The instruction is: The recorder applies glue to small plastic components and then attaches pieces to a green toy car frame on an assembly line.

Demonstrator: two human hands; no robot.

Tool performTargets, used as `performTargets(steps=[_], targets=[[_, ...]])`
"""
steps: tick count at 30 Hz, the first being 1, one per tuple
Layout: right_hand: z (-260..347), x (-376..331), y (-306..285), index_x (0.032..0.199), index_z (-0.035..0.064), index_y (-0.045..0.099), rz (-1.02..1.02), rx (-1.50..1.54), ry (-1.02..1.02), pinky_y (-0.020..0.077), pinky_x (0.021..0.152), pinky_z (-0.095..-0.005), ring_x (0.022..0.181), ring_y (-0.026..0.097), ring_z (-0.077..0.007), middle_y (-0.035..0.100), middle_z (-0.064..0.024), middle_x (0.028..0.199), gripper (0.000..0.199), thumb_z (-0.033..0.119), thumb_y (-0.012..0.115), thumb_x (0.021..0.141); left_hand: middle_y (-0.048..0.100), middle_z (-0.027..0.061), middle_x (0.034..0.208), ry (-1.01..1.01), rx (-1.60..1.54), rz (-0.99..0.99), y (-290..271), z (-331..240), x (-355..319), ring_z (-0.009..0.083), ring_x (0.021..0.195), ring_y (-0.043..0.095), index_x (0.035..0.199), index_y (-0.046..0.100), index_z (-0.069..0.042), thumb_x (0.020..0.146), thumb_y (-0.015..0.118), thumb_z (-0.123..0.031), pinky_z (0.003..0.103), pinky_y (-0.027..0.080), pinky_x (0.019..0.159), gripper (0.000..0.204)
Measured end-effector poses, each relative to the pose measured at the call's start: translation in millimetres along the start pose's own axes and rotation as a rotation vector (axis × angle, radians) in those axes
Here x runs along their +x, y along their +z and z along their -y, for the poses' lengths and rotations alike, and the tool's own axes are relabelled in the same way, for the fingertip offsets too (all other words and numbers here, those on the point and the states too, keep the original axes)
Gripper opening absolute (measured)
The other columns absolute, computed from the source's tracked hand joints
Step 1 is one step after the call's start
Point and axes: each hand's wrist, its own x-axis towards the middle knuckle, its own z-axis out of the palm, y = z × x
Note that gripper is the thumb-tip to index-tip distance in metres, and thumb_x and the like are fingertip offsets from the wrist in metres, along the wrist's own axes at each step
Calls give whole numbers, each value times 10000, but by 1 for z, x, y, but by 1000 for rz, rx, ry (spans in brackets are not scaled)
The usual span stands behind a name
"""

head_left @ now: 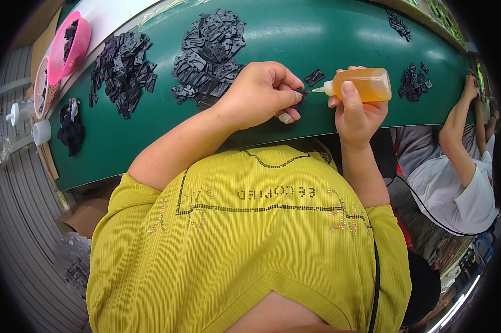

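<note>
My left hand (260, 95) pinches a small black plastic piece (301, 99) between thumb and fingers; most of the piece is hidden. In my right hand (357, 117) lies a squeeze bottle (367, 83) of amber liquid, tipped on its side. Its thin nozzle points left and reaches close to the held piece; whether they touch I cannot tell. Just beyond my fingertips a single flat black piece (315, 76) rests on the green table (295, 39). Behind my left hand is a large heap of similar black pieces (213, 47).
Another pile of black pieces (124, 69) lies farther left, with a small cluster (414, 83) at the right. A pink basket (78, 47), a white cup (41, 132) and a black cloth (71, 133) line the left edge. Another person in a white shirt (456, 188) sits at the right.
</note>
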Motion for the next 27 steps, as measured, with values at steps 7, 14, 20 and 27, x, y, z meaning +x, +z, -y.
performTargets(steps=[7, 14, 20, 27], targets=[[-1, 1, -3, 1015, -19, 529, -38, 86, -23, 460, 494, -229, 582, 561, -132, 610, -114, 842, 207, 10, 601, 823, 636, 130, 822, -2, -23, -9, -1, 1, 0, 191, 663, 672, 982, 566, 83, 844, 609, -27, 246, 552, 574, 182], [1, -5, -1, 1053, -23, 524, 71, 170, 7, 482, 502, -236, 637, 588, -147, 611, -148, 921, 267, 15, 619, 806, 619, 143, 831, -20, -39, -34, 2, -5, 1, 213, 655, 677, 956, 556, 112, 853, 579, -2, 268, 573, 550, 155], [1, -5, -3, 1069, -22, 523, 147, 115, 15, 509, 525, -240, 699, 610, -154, 603, -138, 952, 308, 11, 642, 787, 637, 138, 827, -14, -24, -42, 2, -3, 3, 202, 658, 677, 953, 573, 84, 839, 607, -35, 243, 552, 549, 168], [4, -9, 1, 1047, -21, 524, 149, 79, 38, 497, 530, -232, 659, 597, -133, 600, -115, 918, 299, -12, 643, 772, 640, 138, 830, -10, -11, -41, 4, -2, 1, 198, 655, 677, 953, 572, 84, 838, 603, -31, 244, 551, 546, 165]])
